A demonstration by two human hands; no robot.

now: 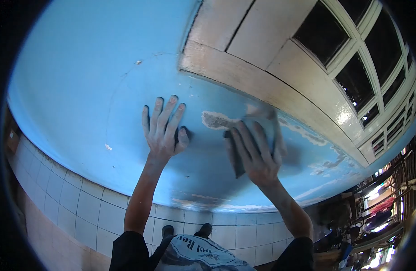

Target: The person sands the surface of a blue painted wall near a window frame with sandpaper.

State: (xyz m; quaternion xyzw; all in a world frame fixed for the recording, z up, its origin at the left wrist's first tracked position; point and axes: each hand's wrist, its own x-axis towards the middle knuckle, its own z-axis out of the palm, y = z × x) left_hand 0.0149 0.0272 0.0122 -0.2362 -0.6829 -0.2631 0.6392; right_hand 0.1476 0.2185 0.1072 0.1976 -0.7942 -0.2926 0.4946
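- Right hand (258, 158) lies flat over one gray sheet (236, 166), which sits between it and the blue wall (81, 86); it's blurry, so I can't tell if any fingers are actually pinching it.
- Left hand (163, 135) has nothing in it, fingers spread on the wall, a bit of bare blue between it and the sheet. So: two hands, one sheet.
- Big chipped patch (217, 120) just up and left of the right hand's fingers, plus a broken string of rough spots running off to the right.
- Main thing in the way is the pale panelled frame (280, 58), whose lower edge cuts diagonally close above the sheet. I count at least six dark panes in it.
- Loads of open wall left of the left hand and above it, just a couple of small chips there.
- Below, the wall ends at the tiled floor (88, 205), with two dark feet (168, 231) on it.
- Far right, past the wall, is a dark jumble of clutter (379, 217).
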